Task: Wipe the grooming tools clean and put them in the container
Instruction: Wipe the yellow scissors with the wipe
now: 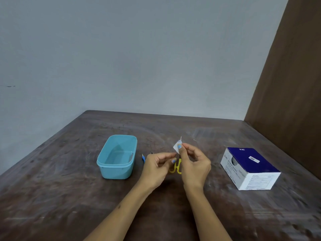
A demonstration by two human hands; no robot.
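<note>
Small scissors with yellow handles (177, 168) stand upright between my hands, tip pointing up and away. My left hand (157, 168) grips them near the handles. My right hand (192, 164) pinches a small white wipe (177, 147) around the blades, just under the tip. A light blue plastic container (116, 156) sits open to the left of my hands; I see nothing in it. A blue-handled tool (143, 158) lies on the table between the container and my left hand, partly hidden. Another small dark item peeks out just above my left hand.
A blue and white box of alcohol swabs (250, 168) stands at the right on the dark wooden table (69, 197). A brown panel rises along the table's right side. A pale wall stands behind the far edge.
</note>
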